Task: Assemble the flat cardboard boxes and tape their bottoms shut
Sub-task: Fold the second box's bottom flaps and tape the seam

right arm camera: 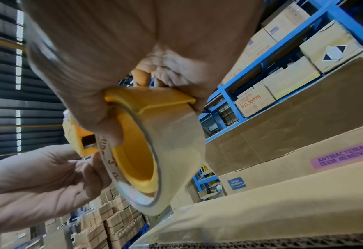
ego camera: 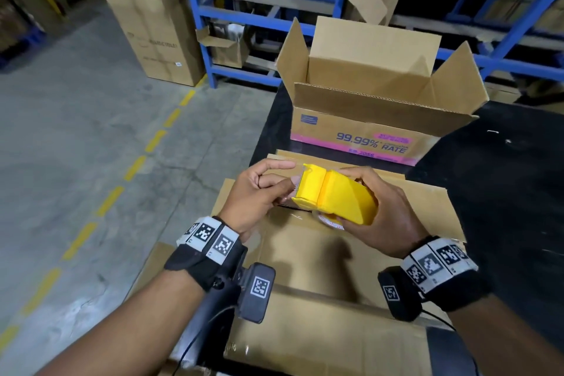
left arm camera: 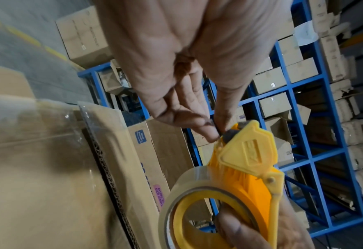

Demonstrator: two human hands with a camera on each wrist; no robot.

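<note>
Dispenser: yellow plastic tape dispenser (ego camera: 332,197) with its clear tape roll (right arm camera: 176,151), held above the brown cardboard box (ego camera: 320,268) lying on the black table (ego camera: 503,177).
Right hand: right hand (ego camera: 384,214) wrapped around the dispenser body.
Left hand: left hand (ego camera: 259,195) pinching at the cutter end; tape end itself hard to make out.
Room: open printed cardboard box (ego camera: 366,101) just behind; table edge and grey concrete floor (ego camera: 76,131) lie left.
Hidden: near box edge cut off below.

Black worktable (ego camera: 503,168) carrying cardboard boxes

An open box printed "99.99% RATE" (ego camera: 366,134) stands upright at its far side, flaps raised; just in front, a plain cardboard box (ego camera: 320,253) lies with clear tape along its seam.
</note>
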